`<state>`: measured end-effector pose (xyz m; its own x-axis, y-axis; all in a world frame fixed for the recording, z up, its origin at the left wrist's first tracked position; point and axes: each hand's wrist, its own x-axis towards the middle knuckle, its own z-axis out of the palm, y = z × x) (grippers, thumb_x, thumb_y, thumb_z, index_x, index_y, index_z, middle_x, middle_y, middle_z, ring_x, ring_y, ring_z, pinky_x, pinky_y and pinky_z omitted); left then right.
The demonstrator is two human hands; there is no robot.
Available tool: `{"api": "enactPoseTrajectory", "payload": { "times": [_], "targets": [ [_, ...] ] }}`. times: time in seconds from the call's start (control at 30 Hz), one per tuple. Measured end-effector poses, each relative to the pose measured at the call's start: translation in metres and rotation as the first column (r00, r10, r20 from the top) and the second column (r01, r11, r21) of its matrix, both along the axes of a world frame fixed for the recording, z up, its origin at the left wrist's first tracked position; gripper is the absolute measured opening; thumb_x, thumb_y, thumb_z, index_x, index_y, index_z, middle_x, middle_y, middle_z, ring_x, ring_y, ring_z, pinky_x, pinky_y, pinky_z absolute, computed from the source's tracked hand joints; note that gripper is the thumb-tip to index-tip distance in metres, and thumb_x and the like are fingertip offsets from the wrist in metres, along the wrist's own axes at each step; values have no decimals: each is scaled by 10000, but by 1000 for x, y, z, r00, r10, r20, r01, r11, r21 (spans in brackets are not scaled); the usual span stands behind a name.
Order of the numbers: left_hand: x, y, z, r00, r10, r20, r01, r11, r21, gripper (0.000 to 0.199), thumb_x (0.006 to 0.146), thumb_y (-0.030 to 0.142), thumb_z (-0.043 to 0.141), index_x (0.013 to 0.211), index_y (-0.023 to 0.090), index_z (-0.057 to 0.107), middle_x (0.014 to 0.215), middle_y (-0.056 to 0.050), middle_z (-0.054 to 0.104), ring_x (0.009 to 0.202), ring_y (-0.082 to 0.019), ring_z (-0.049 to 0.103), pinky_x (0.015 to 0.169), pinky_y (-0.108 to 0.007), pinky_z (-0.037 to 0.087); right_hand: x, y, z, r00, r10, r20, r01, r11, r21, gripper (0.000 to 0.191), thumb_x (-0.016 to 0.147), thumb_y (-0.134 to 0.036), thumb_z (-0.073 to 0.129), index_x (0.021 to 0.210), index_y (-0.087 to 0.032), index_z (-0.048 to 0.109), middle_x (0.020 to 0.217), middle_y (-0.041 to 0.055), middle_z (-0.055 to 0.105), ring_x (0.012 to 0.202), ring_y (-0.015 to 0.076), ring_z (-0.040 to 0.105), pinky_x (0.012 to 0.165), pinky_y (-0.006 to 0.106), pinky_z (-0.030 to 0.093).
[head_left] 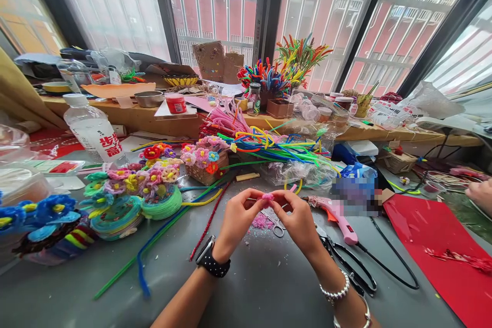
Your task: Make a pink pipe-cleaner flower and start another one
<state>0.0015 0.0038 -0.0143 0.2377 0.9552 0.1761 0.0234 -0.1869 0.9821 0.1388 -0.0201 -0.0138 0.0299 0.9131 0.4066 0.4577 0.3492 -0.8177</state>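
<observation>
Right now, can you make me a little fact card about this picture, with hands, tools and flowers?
Left hand: fingertips pinching a small pink piece
Right hand: fingertips on the same piece
Just beyond hands: pink fluff, small scissors
Right side: pink glue gun, red sheet
Left side: fuzzy flowers, plastic bottle

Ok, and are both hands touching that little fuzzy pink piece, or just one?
Touching, both of them. The head view shows the pink piece held between the left hand and the right hand, finger ends against it on either side.
</observation>
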Motion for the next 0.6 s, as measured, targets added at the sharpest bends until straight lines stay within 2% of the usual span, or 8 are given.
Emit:
{"api": "enactPoseTrajectory", "payload": {
  "times": [0.2,0.43,0.53,0.6],
  "targets": [
    [1,-2,9,998,6,60,3,989,-147,226,641,334,620,720,123,602,694,-47,658,691,-177,626,655,-276,498,-3,-1,-4,1000,-18,-16,19,999,29,160,780,-282,478,783,-169,591,703,35,630,617,138,583,559,232,461],
    [2,-3,8,991,15,135,16,975,-220,236,625,333,639,701,113,604,680,-52,653,662,-164,614,644,-278,501,-9,-4,-8,978,-134,157,105,978,180,92,772,-191,471,737,-182,556,684,20,581,619,145,536,581,258,431],
    [3,-4,9,986,31,162,11,968,-251,245,626,335,638,720,112,601,683,-53,652,667,-167,614,660,-293,499,-9,-4,-9,984,-133,117,108,975,196,88,774,-188,478,746,-185,561,699,22,583,630,143,534,594,261,435],
    [3,-4,11,984,21,178,25,967,-253,249,632,324,636,761,116,597,721,-53,652,705,-168,611,678,-286,491,-10,-4,-9,992,-125,29,119,980,160,92,776,-207,488,758,-179,573,709,25,595,635,140,546,602,260,445]
  ]
}}
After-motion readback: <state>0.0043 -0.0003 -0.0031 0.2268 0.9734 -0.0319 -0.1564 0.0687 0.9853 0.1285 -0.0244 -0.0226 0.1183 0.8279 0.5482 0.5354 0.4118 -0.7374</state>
